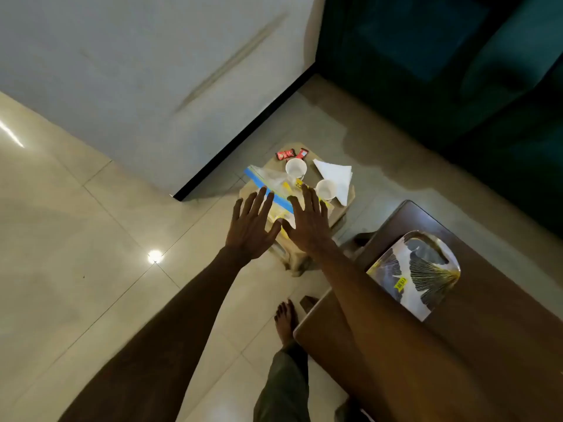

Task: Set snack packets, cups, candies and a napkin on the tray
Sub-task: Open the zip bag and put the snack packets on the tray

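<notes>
A brown table fills the lower right, and on it lies the tray (patterned, with a yellow sticker), holding nothing. Beyond it a low stool carries everything else. The left hand and right hand hover side by side over the stool's near half, fingers spread wide and gripping nothing, above the snack packets in clear plastic. A folded white napkin sits at the stool's right, with two white cups beside it. Red candies lie along the far edge.
</notes>
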